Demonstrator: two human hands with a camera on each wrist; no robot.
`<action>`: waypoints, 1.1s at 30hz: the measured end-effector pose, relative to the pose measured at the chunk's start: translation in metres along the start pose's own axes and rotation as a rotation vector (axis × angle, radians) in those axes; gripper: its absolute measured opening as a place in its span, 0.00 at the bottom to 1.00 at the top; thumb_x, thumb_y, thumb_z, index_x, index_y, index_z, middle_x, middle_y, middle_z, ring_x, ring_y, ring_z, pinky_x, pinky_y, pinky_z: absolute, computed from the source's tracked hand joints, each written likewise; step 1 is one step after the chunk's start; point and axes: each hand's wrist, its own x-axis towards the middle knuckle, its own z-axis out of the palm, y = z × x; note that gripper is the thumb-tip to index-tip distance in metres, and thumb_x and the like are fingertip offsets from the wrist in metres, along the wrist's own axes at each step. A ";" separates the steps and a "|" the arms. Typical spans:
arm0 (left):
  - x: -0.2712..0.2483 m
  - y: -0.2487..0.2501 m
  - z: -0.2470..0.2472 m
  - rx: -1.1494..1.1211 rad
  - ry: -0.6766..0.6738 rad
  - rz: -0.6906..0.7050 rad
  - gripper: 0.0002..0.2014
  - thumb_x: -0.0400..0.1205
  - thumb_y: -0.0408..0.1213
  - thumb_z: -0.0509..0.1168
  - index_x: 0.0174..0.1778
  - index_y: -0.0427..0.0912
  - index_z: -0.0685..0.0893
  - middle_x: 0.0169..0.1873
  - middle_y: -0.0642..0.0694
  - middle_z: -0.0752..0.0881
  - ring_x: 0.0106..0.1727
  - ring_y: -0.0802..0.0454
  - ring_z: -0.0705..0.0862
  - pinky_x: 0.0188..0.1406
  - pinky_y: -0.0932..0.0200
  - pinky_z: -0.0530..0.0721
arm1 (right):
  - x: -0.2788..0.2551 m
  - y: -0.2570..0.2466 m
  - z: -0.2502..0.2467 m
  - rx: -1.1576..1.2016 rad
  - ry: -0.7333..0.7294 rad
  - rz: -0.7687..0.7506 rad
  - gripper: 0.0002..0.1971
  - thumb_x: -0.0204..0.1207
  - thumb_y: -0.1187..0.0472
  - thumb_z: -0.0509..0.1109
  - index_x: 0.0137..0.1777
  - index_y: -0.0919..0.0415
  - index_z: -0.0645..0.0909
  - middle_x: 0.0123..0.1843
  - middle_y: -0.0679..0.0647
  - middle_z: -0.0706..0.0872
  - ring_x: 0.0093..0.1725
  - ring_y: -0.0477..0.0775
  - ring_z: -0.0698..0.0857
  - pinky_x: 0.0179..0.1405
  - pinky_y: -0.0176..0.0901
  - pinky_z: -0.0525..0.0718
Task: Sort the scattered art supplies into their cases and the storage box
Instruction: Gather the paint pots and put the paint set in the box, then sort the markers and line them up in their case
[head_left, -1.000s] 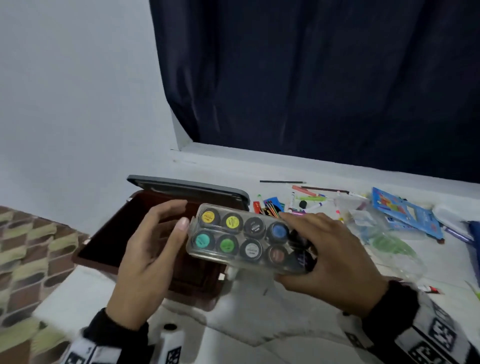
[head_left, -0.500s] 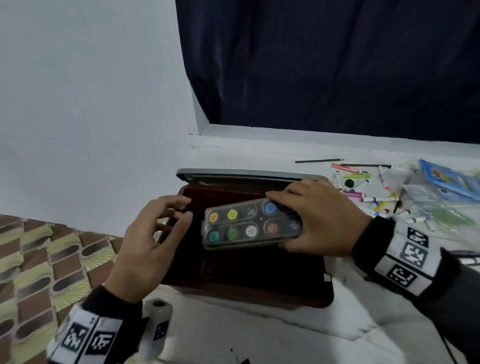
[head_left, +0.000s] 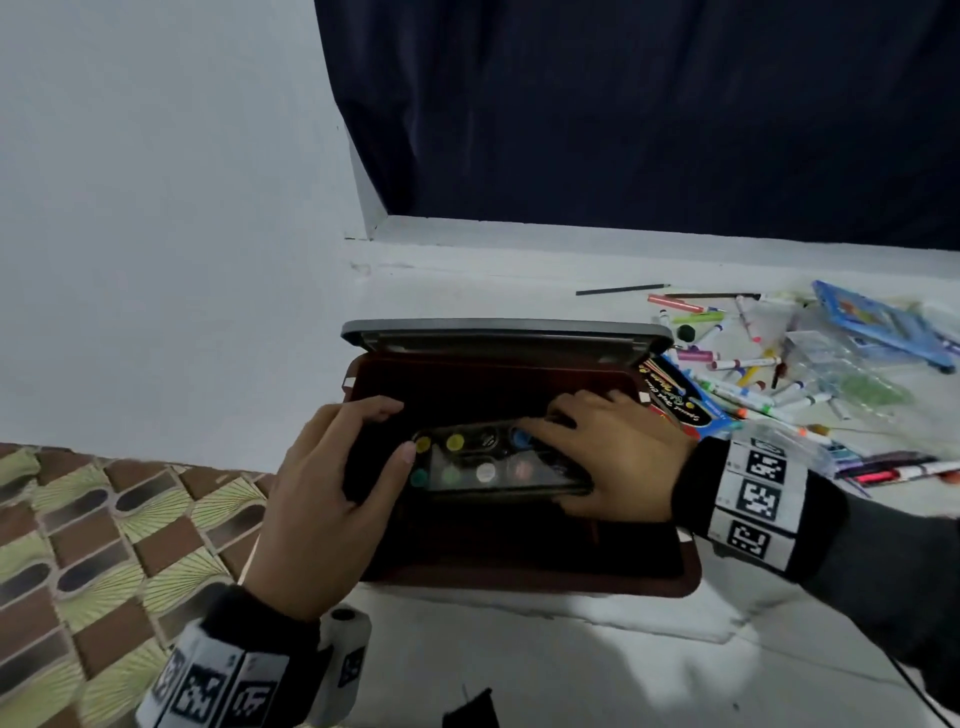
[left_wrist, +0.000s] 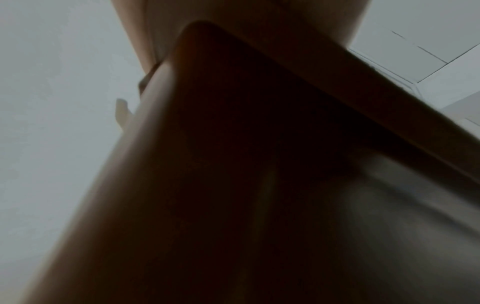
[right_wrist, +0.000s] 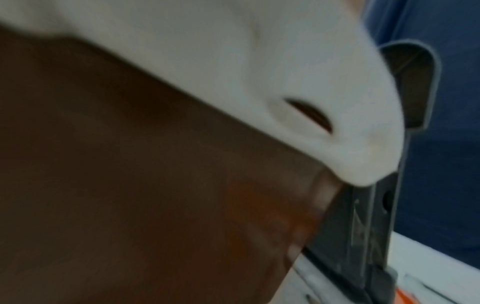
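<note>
Paint set (head_left: 488, 462): clear case of round paint pots, inside the open box (head_left: 519, 571), at the box's centre; whether it rests on the bottom cannot be told.
Right hand (head_left: 613, 467): grasps the set's 3 o'clock end, fingers over the top, thumb under the near edge.
Left hand (head_left: 332, 493): fingers relaxed and spread at the set's 9 o'clock end; thumb tip touches or nearly touches that end, not gripping.
Lid (head_left: 509, 332): raised at the box's 12 o'clock edge.
Risk, drop: letting go before the set seats flat would probably leave it tilted, so pots may loosen.
Risk, lid: a knock from the right wrist could tip the lid onto the hands.
Risk, space: a set left mid-box may crowd out later items.
Markers (head_left: 753, 374): scattered at 2 o'clock of the box, unsorted.
Surface: white ledge (head_left: 519, 649), bearing the box.
Room: white wall at 10 o'clock, dark curtain (head_left: 649, 114) at 12 o'clock, patterned fabric (head_left: 78, 545) at 8 o'clock.
Wrist views: blurred, dark, uninformative.
</note>
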 end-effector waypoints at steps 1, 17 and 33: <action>0.000 0.000 0.000 0.007 -0.003 -0.003 0.15 0.84 0.52 0.66 0.65 0.55 0.80 0.57 0.59 0.81 0.61 0.60 0.81 0.58 0.57 0.80 | 0.001 0.001 0.002 0.023 -0.042 -0.015 0.43 0.69 0.34 0.67 0.83 0.43 0.59 0.67 0.54 0.75 0.62 0.58 0.77 0.57 0.52 0.78; -0.002 0.010 0.000 0.117 -0.144 0.055 0.18 0.85 0.58 0.58 0.69 0.59 0.77 0.60 0.65 0.77 0.60 0.63 0.76 0.60 0.46 0.80 | 0.005 0.002 0.014 0.188 0.100 -0.002 0.24 0.79 0.45 0.67 0.75 0.46 0.73 0.64 0.48 0.81 0.59 0.54 0.83 0.47 0.48 0.85; -0.045 0.153 0.109 -0.366 -0.039 0.088 0.06 0.87 0.45 0.64 0.58 0.53 0.80 0.35 0.47 0.81 0.32 0.49 0.80 0.31 0.51 0.77 | -0.151 0.079 0.026 0.653 0.624 0.006 0.10 0.81 0.59 0.70 0.60 0.53 0.84 0.44 0.44 0.85 0.45 0.44 0.83 0.48 0.46 0.82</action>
